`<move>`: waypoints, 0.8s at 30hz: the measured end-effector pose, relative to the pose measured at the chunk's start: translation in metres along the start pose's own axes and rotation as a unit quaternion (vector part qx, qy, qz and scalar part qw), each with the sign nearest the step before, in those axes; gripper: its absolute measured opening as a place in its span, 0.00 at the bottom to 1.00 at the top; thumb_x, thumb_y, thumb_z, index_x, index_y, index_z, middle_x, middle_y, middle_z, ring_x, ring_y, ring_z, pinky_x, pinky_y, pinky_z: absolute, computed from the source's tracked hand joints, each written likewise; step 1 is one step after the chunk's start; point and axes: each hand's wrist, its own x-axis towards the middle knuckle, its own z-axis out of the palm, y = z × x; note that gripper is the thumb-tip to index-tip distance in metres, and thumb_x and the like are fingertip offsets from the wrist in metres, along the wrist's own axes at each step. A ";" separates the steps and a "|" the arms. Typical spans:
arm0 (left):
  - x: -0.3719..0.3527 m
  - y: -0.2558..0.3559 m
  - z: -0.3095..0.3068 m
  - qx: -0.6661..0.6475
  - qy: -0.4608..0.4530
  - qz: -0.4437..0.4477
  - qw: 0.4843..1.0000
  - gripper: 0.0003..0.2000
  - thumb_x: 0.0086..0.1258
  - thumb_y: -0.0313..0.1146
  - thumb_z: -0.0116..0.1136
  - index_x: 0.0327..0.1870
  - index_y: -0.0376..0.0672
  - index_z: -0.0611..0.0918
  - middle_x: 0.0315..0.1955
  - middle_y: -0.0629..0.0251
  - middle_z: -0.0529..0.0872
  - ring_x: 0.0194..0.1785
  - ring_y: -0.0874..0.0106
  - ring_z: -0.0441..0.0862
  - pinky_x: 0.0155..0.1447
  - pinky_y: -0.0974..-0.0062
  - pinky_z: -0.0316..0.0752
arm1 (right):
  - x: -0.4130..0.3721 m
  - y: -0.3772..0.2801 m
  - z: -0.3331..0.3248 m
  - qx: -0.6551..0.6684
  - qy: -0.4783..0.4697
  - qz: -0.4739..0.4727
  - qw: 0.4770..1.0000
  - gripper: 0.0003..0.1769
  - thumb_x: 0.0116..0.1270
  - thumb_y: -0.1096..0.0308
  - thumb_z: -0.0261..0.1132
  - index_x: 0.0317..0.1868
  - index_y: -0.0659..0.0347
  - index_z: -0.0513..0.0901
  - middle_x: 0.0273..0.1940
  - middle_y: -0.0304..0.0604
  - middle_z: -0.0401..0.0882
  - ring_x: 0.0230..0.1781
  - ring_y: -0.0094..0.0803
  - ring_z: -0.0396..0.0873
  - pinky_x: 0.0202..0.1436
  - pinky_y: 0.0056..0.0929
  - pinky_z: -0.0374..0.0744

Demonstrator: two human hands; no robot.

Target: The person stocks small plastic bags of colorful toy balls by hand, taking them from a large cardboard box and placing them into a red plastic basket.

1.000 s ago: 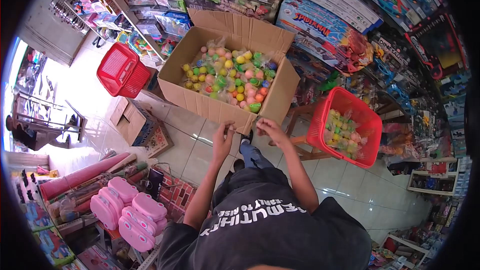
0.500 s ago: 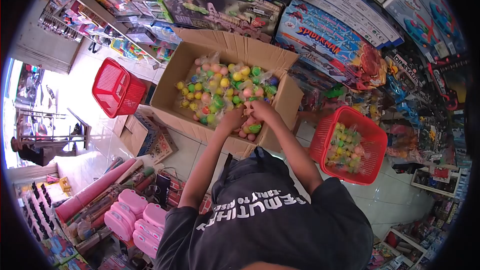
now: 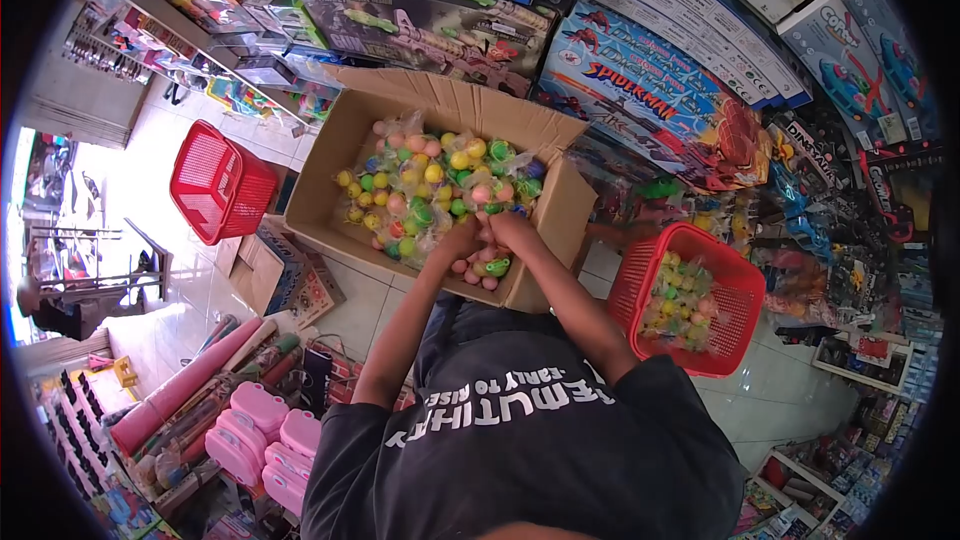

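Observation:
An open cardboard box [image 3: 567, 230] holds bagged balls [image 3: 420, 175] in yellow, green, pink and blue. Over its near right part, my left hand [image 3: 462, 240] and my right hand [image 3: 510, 229] are close together, fingers closed at the top of a clear plastic bag. Pink balls and a green one [image 3: 497, 266] show just below my hands. The fingertips are partly hidden among the bags, but both hands appear to grip the bag's gathered plastic.
A red basket [image 3: 752, 285] with bagged balls stands at the right, and another red basket [image 3: 205, 175] at the left. Toy boxes [image 3: 640, 90] are stacked behind. Pink cases [image 3: 240, 435] and rolls [image 3: 190, 385] lie at the lower left.
The view has shifted slightly, so the box and baskets appear a little further left. My hands remain together over the same part of the box.

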 end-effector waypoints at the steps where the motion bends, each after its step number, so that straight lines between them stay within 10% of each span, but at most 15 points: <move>1: -0.002 0.002 -0.001 -0.054 0.021 0.005 0.998 0.27 0.52 0.39 0.64 0.50 0.35 0.68 0.42 0.47 0.80 0.47 0.54 0.78 0.48 0.63 0.72 | 0.004 -0.001 -0.001 -0.039 -0.015 0.025 0.999 0.13 0.56 0.62 0.59 0.39 0.61 0.79 0.36 0.51 0.80 0.36 0.40 0.79 0.39 0.34 0.74; 6: -0.010 0.012 -0.009 -0.120 0.040 -0.029 0.991 0.24 0.52 0.37 0.64 0.47 0.35 0.70 0.43 0.51 0.80 0.48 0.58 0.78 0.50 0.66 0.71 | 0.025 0.019 0.000 -0.154 -0.044 -0.029 0.987 0.14 0.57 0.65 0.58 0.42 0.61 0.79 0.38 0.52 0.80 0.38 0.43 0.79 0.42 0.37 0.74; 8: -0.015 0.019 -0.015 -0.141 0.032 -0.042 0.989 0.25 0.51 0.39 0.66 0.47 0.38 0.71 0.41 0.51 0.80 0.47 0.58 0.78 0.49 0.66 0.71 | 0.010 0.001 -0.004 -0.403 -0.067 -0.138 0.902 0.15 0.57 0.63 0.58 0.42 0.61 0.79 0.39 0.54 0.80 0.40 0.45 0.78 0.44 0.38 0.75; 24: -0.044 0.019 -0.039 -0.281 0.058 0.007 0.958 0.18 0.61 0.39 0.59 0.46 0.36 0.76 0.33 0.63 0.80 0.36 0.76 0.78 0.40 0.78 0.73 | -0.007 -0.021 -0.017 -0.234 -0.084 -0.233 0.940 0.18 0.63 0.58 0.59 0.43 0.63 0.70 0.34 0.50 0.78 0.37 0.39 0.79 0.39 0.34 0.74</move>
